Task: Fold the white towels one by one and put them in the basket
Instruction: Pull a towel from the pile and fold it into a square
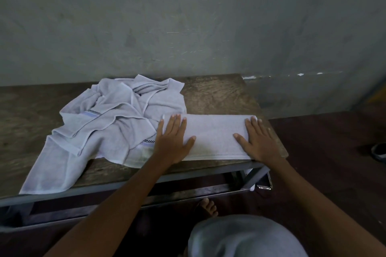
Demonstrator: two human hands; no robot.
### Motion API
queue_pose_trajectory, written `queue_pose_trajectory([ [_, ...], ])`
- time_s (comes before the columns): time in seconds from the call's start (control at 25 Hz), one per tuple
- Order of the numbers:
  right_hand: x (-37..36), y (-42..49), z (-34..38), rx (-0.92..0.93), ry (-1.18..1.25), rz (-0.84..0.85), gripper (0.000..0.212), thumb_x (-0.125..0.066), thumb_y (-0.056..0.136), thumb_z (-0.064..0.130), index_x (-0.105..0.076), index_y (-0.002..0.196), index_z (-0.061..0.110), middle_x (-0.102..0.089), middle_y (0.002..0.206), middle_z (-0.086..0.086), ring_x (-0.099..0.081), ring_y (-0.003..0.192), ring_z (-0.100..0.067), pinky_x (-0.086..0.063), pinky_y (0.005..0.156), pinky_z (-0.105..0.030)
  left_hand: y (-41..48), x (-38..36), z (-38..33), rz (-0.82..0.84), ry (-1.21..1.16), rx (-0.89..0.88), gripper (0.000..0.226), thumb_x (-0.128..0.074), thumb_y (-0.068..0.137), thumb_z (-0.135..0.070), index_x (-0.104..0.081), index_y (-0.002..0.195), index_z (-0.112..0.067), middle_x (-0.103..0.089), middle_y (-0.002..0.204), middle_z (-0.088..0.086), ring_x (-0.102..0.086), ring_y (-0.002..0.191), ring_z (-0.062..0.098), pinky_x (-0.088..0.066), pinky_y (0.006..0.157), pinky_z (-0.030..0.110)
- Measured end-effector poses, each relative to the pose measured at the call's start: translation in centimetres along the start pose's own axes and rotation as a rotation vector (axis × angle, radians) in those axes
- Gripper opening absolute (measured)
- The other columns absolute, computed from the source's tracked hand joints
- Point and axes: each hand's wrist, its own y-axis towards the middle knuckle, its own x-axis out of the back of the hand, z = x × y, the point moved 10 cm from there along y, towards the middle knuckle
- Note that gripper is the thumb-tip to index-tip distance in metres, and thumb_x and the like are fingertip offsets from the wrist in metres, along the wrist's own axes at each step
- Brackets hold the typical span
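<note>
The folded towel (215, 136) lies as a long flat strip at the right end of the bench (219, 94), its near edge running along the bench's front edge, spanning the gap between our two sets of fingers. We judge that the strip is being pressed flat, with one more fold, end over end, to come.

To do it well, we would keep both palms flat and sweep outward from the middle so no air or crease stays trapped, then check that the long edges line up before bringing one short end over the other. The right end sits close to the bench corner, so we should not push it farther that way or it may slip off.

Our left hand (174, 142) rests palm down on the strip's left end, fingers (176, 123) spread and straight, thumb pointing inward; nothing is gripped. Our right hand (259, 142) mirrors it on the right end, fingers (253, 126) extended toward the far edge, thumb inward, also flat and holding nothing. Both forearms reach forward from below at a shallow angle.

Just beyond the left fingers, touching the strip's left end, lies the pile of unfolded towels (108, 123), one corner hanging over the front. No basket is visible.
</note>
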Motion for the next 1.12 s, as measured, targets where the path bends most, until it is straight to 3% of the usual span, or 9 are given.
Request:
queue_pose_trajectory([
  [0.24,0.0,-0.4,-3.2,-0.070,0.059,0.043,0.073,-0.021,0.092,0.062,-0.008,0.150,0.020,-0.003,0.160,-0.001,0.000,0.147,-0.018,0.000,0.118,-0.047,-2.4,0.9,3.5,-0.009,0.000,0.114,0.071,-0.030,0.087,-0.056,-0.044,0.137,-0.007,-0.043,0.144,0.014,-0.041,0.134,0.026,-0.026,0.108,0.057],
  [0.36,2.6,-0.2,-3.0,-0.121,-0.074,-0.104,0.066,-0.022,0.092,0.051,-0.035,0.140,0.008,-0.033,0.149,-0.016,-0.024,0.140,-0.030,-0.013,0.115,-0.052,-4.1,2.6,4.6,-0.095,-0.005,0.172,0.061,-0.032,0.086,-0.045,-0.052,0.130,-0.007,-0.054,0.135,0.013,-0.051,0.126,0.026,-0.035,0.101,0.056],
  [0.44,5.2,0.5,1.4,-0.007,-0.169,-0.206,0.054,-0.031,0.089,0.044,-0.048,0.125,0.008,-0.051,0.131,-0.017,-0.040,0.124,-0.034,-0.025,0.105,-0.047,-5.6,4.6,5.8,-0.210,-0.105,0.298,0.048,-0.034,0.084,-0.036,-0.062,0.115,-0.014,-0.063,0.119,0.007,-0.059,0.110,0.026,-0.040,0.089,0.047],
  [0.48,5.5,1.2,4.7,0.092,-0.173,-0.180,0.045,-0.036,0.091,0.040,-0.051,0.122,0.011,-0.053,0.128,-0.014,-0.041,0.121,-0.032,-0.024,0.101,-0.044,-6.5,5.2,6.5,-0.241,-0.183,0.390,0.041,-0.035,0.083,-0.035,-0.065,0.106,-0.019,-0.065,0.108,0.003,-0.059,0.101,0.026,-0.038,0.085,0.043],
  [0.6,4.5,2.8,16.1,0.427,-0.025,-0.011,0.026,-0.046,0.092,0.029,-0.060,0.113,0.024,-0.058,0.124,0.001,-0.043,0.123,-0.024,-0.018,0.099,-0.040,-8.0,4.0,7.8,-0.122,-0.462,0.628,0.026,-0.046,0.083,-0.037,-0.066,0.093,-0.024,-0.068,0.092,-0.004,-0.061,0.093,0.021,-0.043,0.087,0.039],
  [0.72,1.9,4.7,24.0,0.601,0.024,0.117,0.030,-0.052,0.088,0.029,-0.059,0.116,0.025,-0.061,0.122,0.001,-0.050,0.117,-0.025,-0.032,0.102,-0.045,-8.2,1.9,7.8,0.030,-0.607,0.716,0.032,-0.050,0.080,-0.046,-0.066,0.093,-0.022,-0.071,0.088,-0.003,-0.063,0.092,0.020,-0.047,0.088,0.038],
  [0.92,0.0,6.6,27.4,0.609,-0.091,0.181,0.027,-0.060,0.084,0.022,-0.063,0.110,0.016,-0.062,0.101,-0.005,-0.047,0.106,-0.029,-0.043,0.094,-0.043,-7.1,0.9,7.0,0.115,-0.632,0.717,0.027,-0.058,0.076,-0.045,-0.063,0.087,-0.021,-0.069,0.091,0.003,-0.060,0.096,0.028,-0.047,0.090,0.044],
  [1.04,1.1,6.8,27.0,0.597,-0.006,0.157,0.016,-0.067,0.079,0.022,-0.068,0.093,0.016,-0.057,0.088,-0.001,-0.053,0.103,-0.028,-0.045,0.089,-0.038,-6.8,0.8,6.5,0.193,-0.601,0.714,0.026,-0.056,0.079,-0.041,-0.063,0.090,-0.019,-0.067,0.097,0.006,-0.056,0.102,0.030,-0.043,0.095,0.045],
  [1.12,3.0,6.6,26.5,0.600,0.068,0.114,0.012,-0.070,0.077,0.025,-0.067,0.088,0.021,-0.052,0.080,0.004,-0.052,0.095,-0.022,-0.043,0.084,-0.034,-6.9,1.3,6.3,0.176,-0.687,0.733,0.019,-0.055,0.078,-0.039,-0.059,0.081,-0.021,-0.067,0.088,0.004,-0.057,0.096,0.029,-0.043,0.093,0.046],
])
